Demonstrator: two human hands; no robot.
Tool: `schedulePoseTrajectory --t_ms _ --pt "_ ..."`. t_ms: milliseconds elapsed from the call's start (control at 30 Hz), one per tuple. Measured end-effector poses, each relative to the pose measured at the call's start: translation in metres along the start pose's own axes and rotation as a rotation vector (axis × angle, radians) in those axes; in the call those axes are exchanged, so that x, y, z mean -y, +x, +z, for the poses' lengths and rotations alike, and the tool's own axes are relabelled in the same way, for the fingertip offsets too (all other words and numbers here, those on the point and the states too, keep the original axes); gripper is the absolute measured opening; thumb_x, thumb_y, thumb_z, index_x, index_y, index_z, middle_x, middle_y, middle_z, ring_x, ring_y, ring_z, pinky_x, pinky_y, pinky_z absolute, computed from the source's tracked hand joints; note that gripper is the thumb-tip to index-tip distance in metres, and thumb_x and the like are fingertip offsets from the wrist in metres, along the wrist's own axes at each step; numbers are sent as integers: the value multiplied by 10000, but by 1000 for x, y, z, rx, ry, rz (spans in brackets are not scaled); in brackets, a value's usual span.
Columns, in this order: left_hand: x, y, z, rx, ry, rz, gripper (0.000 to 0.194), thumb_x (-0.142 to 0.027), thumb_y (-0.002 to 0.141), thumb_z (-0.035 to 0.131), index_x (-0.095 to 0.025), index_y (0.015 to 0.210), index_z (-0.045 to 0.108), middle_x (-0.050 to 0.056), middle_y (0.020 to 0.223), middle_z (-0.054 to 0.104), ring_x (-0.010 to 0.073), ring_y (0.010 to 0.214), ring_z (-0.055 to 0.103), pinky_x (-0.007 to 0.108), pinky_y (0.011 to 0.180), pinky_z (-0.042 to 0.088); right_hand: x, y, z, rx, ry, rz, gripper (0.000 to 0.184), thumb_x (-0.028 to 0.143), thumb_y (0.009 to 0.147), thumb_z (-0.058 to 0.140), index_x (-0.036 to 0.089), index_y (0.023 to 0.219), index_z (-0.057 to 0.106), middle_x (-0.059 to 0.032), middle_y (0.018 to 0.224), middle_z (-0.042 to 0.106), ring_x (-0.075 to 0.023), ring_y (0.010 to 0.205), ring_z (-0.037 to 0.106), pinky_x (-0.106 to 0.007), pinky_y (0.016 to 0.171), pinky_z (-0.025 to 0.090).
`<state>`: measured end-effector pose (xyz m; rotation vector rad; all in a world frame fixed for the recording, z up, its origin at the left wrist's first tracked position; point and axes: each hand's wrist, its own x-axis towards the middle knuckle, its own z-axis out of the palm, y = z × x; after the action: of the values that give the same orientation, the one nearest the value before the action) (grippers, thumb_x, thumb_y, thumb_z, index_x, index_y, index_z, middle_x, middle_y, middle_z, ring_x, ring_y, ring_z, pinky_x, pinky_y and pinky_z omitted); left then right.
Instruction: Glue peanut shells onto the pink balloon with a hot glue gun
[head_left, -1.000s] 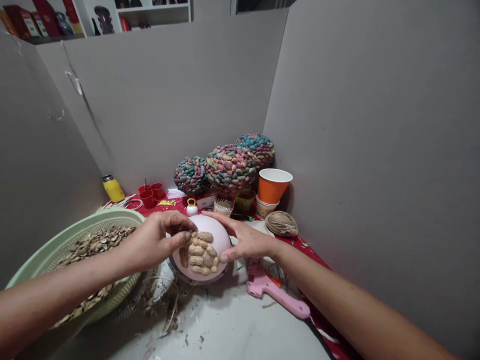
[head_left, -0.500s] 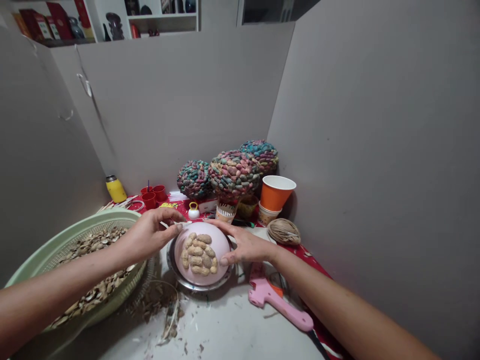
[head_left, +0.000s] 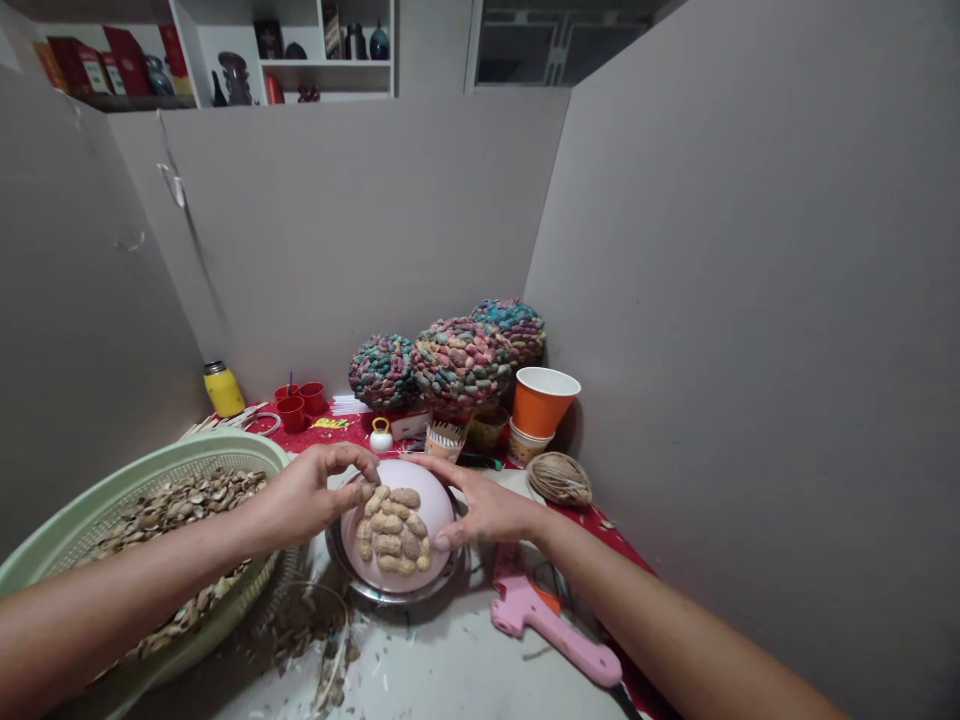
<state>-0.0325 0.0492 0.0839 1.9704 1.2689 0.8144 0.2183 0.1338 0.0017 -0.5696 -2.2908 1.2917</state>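
Note:
A pale pink balloon point(head_left: 433, 500) sits in a round metal bowl point(head_left: 390, 599), and a cluster of peanut shells point(head_left: 397, 535) covers the part of it facing me. My right hand point(head_left: 487, 505) grips the balloon's right side, thumb in front and fingers reaching over the back. At the upper left edge of the balloon, beside the topmost shells, is my left hand point(head_left: 319, 492). Its thumb and forefinger are pinched close together; whatever is between them is too small to make out.
A green basket point(head_left: 154, 450) of shells stands left. A pink glue gun point(head_left: 555, 630) lies right, near a coil of twine point(head_left: 559, 478). Behind are colourful shell-covered balls point(head_left: 461, 362), an orange paper cup point(head_left: 546, 400), red cups point(head_left: 291, 412) and a yellow bottle point(head_left: 223, 390). Grey panels enclose the table.
The whole view has shifted, with the table lower in the picture. My left fingertips have come down closer to the topmost shells. My right hand keeps its hold on the balloon.

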Motion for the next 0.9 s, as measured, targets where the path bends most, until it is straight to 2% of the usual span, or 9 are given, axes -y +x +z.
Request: schedulePoseTrajectory --t_ms 267,433,533,600,700,800,900 --pt "7 0 0 -12 -24 -24 158 -293 817 615 -187 910 686 59 987 739 229 988 659 385 928 510 0 1 0 -1 8 0 1092 592 597 866 283 1518 367 -103 1533 414 -356 1378 411 -525 1145 306" --pt "-4 0 -4 -71 -103 -108 217 -268 771 577 -185 933 695 54 979 746 240 984 671 401 933 518 3 2 0 -2 2 15 1080 587 607 864 273 1514 369 -105 1526 422 -349 1363 430 -517 1147 308" --pt "-10 -2 -7 -157 -126 -129 288 -321 824 550 -186 1021 710 91 1148 732 276 1137 641 439 1031 472 3 2 1 -10 -10 20 1080 597 605 860 259 1509 377 -110 1513 438 -352 1359 433 -517 1150 302" --pt "-8 -4 -8 -205 -127 -131 446 -453 913 491 -190 1236 652 131 1393 614 300 1326 524 479 1113 402 2 1 1 -23 0 25 1099 607 593 862 242 1509 377 -119 1520 427 -352 1366 425 -507 1150 303" --pt "-1 -10 -4 -172 -81 -121 701 -621 960 352 -197 1518 386 125 1641 285 282 1517 229 499 1216 227 0 0 3 -31 32 35 1119 615 588 860 219 1512 366 -132 1536 403 -346 1374 418 -491 1151 306" --pt "6 -20 10 -60 -5 -113 763 -643 970 287 -209 1591 201 78 1674 136 270 1539 96 507 1234 139 0 1 5 -41 35 38 1114 609 602 854 198 1512 360 -140 1537 402 -344 1380 412 -484 1155 301" --pt "8 -28 26 67 84 -89 780 -642 964 316 -192 1591 198 87 1669 122 307 1529 106 543 1223 164 0 2 7 -39 33 24 1086 597 621 850 204 1510 366 -130 1527 422 -349 1389 400 -483 1158 299"
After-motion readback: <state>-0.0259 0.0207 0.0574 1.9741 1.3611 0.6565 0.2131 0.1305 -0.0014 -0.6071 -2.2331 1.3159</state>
